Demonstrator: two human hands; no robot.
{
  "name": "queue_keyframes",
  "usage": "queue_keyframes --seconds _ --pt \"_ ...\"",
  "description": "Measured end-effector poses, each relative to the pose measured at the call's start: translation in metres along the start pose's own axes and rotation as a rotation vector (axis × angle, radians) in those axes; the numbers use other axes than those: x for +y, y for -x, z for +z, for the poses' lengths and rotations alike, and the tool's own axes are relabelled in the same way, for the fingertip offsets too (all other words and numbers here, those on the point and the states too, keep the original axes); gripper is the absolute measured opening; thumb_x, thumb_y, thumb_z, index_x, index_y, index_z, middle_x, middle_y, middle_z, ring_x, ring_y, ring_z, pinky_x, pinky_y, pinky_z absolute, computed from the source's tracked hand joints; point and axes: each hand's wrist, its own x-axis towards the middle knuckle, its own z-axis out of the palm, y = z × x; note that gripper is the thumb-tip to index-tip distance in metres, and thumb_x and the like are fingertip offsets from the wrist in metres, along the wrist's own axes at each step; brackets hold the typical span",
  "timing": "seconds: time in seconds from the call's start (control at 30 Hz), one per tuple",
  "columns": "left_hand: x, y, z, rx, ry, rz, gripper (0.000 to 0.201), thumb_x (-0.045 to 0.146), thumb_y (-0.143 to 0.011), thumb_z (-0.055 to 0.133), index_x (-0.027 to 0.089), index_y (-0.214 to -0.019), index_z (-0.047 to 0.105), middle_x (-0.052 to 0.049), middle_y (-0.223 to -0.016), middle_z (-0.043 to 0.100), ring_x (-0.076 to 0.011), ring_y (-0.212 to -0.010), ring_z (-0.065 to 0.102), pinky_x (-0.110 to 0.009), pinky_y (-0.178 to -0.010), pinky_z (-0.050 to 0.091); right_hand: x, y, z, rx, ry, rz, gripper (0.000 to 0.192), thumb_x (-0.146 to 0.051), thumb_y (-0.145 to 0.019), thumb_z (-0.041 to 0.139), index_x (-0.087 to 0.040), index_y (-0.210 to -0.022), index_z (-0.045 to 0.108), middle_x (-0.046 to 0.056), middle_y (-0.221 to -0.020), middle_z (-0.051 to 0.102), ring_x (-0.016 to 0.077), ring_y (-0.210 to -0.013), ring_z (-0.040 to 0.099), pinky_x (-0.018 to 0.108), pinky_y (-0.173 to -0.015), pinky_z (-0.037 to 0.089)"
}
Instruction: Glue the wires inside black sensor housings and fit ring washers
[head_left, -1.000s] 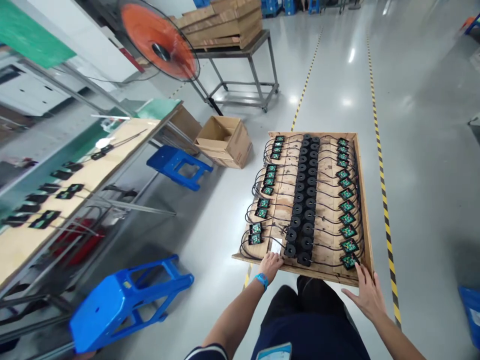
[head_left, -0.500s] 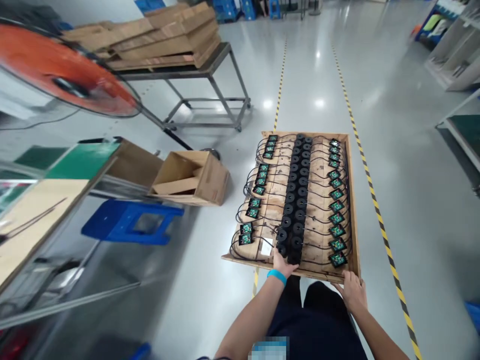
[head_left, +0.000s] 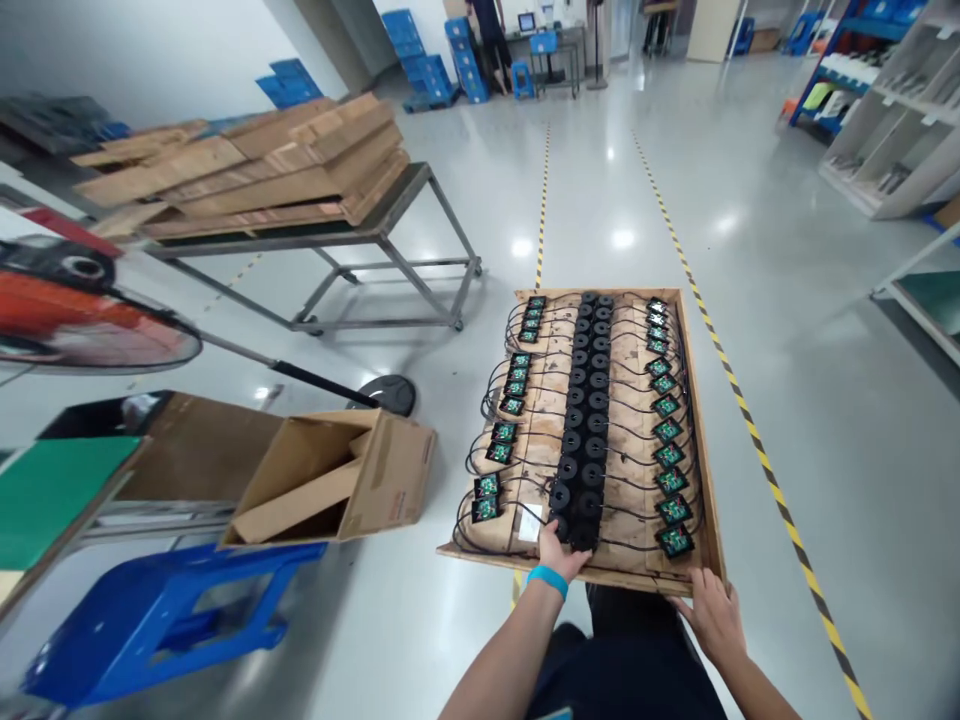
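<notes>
Held in front of the body, above the grey floor (head_left: 420, 620): a shallow wooden tray (head_left: 626, 562). Clamped on the near edge, about midway along: grip of the left hand (head_left: 561, 553). Clamped on the same edge, close to the right corner: grip of the right hand (head_left: 718, 612). Cannot tell whether any support stands beneath.

Arranged in two adjoining columns down the middle: black rings (head_left: 594, 449), the nearest right by the left fingers. Set along both sides: green circuit boards (head_left: 669, 455) in black housings, joined towards the rings by black cables (head_left: 628, 546). Placed near the front, left of the rings: a white label (head_left: 530, 522).

To the left of the tray, well apart: an open cardboard box (head_left: 401, 475), a blue stool (head_left: 142, 620) and a blurred orange fan (head_left: 82, 325). Beyond these: a metal cart (head_left: 409, 225) loaded with stacked brown trays (head_left: 277, 165). Far off: a person in dark clothing (head_left: 490, 30) beside blue crates (head_left: 466, 60).
</notes>
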Motion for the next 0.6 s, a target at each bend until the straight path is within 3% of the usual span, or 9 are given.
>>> queue_keyframes --seconds 0.4,0.6 --pt "0.145 -0.07 0.332 -0.128 -0.062 -0.053 0.039 0.04 -0.1 0.064 0.017 -0.131 0.061 -0.011 -0.13 0.064 -0.0241 -0.111 0.067 -0.045 -0.093 0.06 0.04 -0.356 -0.066 0.042 0.021 -0.005 0.043 -0.058 -0.1 0.056 -0.018 -0.112 0.063 0.005 -0.102 0.063 0.023 -0.098 0.061 0.047 -0.095 0.049" --pt "0.209 -0.1 0.512 -0.177 -0.168 -0.066 0.038 0.041 -0.1 0.064 0.016 -0.128 0.062 -0.011 -0.128 0.066 -0.0234 -0.109 0.067 -0.044 -0.092 0.06 0.059 -0.545 -0.117 0.015 0.013 0.033 0.044 -0.06 -0.098 0.058 -0.018 -0.109 0.064 0.005 -0.102 0.065 0.0232 -0.099 0.062 0.048 -0.096 0.05"
